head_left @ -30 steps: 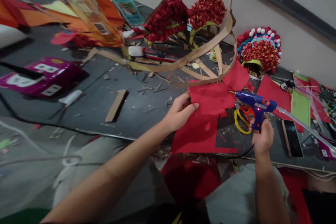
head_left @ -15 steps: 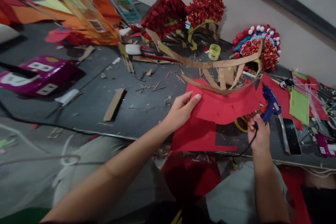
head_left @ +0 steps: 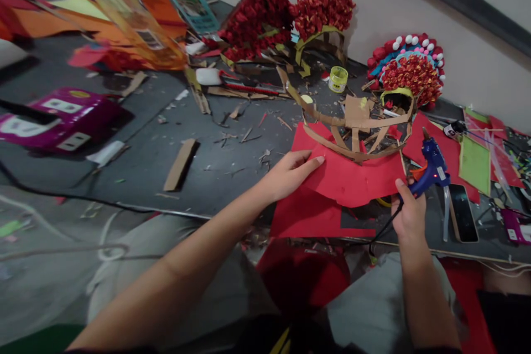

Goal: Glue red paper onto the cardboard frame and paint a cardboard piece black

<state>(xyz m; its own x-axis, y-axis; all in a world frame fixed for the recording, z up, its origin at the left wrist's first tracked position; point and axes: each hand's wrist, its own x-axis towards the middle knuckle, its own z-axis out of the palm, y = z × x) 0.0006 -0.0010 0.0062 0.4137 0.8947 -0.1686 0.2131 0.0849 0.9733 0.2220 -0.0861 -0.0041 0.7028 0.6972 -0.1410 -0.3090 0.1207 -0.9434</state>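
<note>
My left hand (head_left: 296, 174) pinches the left edge of a red paper sheet (head_left: 352, 182), thumb on top and fingers beneath. The sheet is joined to or lies against a curved frame of brown cardboard strips (head_left: 357, 152), which leans away from me. In my right hand (head_left: 410, 210) is a blue glue gun (head_left: 433, 163), its nozzle up and a small red light lit on it. My right thumb is close to the sheet's right corner; I cannot tell if it touches. Another red paper piece (head_left: 305, 218) lies underneath on the table.
Red flower-covered headpieces (head_left: 326, 5) stand along the wall, with a yellow-lidded jar (head_left: 338, 79) in front. A purple power strip (head_left: 62, 119) and a cardboard strip (head_left: 181, 165) lie left. A phone (head_left: 462, 213) sits right. The glue gun's black cord (head_left: 385, 235) hangs over the edge.
The red sheet and cardboard frame have tilted, the frame's left end moving right and lower. My right hand, with the glue gun, has shifted slightly toward the sheet's right corner.
</note>
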